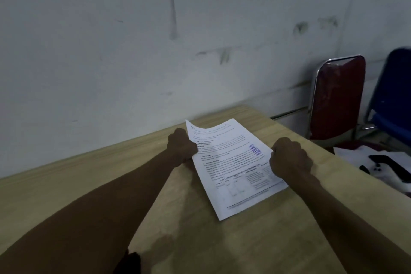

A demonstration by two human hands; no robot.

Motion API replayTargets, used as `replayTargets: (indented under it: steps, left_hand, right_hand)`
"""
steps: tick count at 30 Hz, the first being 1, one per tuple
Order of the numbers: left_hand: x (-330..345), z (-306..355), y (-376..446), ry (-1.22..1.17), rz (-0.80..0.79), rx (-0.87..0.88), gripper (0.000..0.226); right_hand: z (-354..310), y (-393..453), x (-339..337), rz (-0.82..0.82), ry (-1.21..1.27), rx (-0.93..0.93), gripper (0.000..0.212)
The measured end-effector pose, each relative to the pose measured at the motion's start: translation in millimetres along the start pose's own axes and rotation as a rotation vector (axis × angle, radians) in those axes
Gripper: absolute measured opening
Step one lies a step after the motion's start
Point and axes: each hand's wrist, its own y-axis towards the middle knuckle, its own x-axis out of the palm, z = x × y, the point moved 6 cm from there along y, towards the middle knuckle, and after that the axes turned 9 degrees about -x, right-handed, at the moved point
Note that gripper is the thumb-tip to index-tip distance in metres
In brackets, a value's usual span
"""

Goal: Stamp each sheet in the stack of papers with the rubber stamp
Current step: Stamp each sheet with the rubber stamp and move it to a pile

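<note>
Head view shows the white printed sheet of paper, bearing a purple stamp mark, lying on the pale wooden surface. The left hand, at the sheet's left edge, curls its fingers round that edge, which lifts off the wood. The right hand, at the sheet's right edge just beside the mark, grips there with curled fingers. No rubber stamp is visible. Since the ink may be wet, the sheet is best lifted evenly by both edges, thumbs off the mark, and laid aside flat.
</note>
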Motion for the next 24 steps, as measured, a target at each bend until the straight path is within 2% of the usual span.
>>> replayTargets:
  steps: [5,10,12,15,18,21,24]
  left_hand:
    - [16,20,30,0.023,0.078,0.054,0.019]
    - [35,34,61,0.109,0.028,0.119,0.053]
    - [38,36,70,0.254,0.017,0.155,0.062]
    - [46,37,79,0.526,-0.024,0.216,0.074]
    - [59,33,82,0.662,-0.104,0.239,0.076]
    - [62,34,77,0.652,-0.107,0.261,0.07]
    - [66,40,70,0.687,-0.086,0.292,0.072]
  right_hand:
    - [6,37,10,-0.01,-0.045,-0.02,0.015]
    - [11,75,19,0.048,-0.043,-0.048,0.01]
    - [13,86,22,0.063,-0.041,-0.064,0.014]
    - [16,96,25,0.051,-0.065,-0.091,0.009]
    - [17,99,26,0.037,-0.154,-0.117,0.034]
    - [10,95,25,0.076,-0.183,-0.189,0.041]
    - [1,86,29,0.028,-0.153,-0.258,0.049]
